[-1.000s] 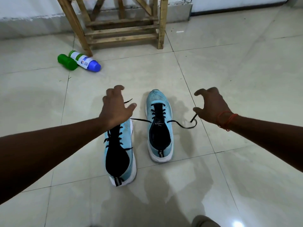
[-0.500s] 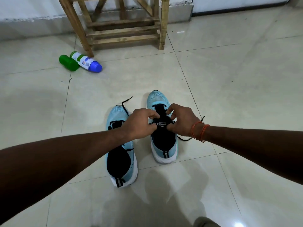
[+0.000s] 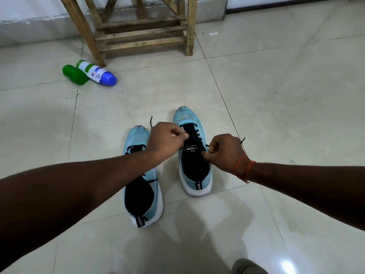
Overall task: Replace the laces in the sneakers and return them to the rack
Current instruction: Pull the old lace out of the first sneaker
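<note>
Tying step on farther sneaker (image 3: 186,118). Left hand (image 3: 166,142), right hand (image 3: 226,153): each grip pinching lace (image 3: 195,135). Next: knot, pull snug.

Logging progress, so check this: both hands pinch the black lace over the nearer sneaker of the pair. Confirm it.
Wrong on the shoe. The left hand and the right hand pinch the black lace over the farther sneaker, the one on the right. The nearer sneaker lies beneath the left forearm. The head view shows it.
</note>
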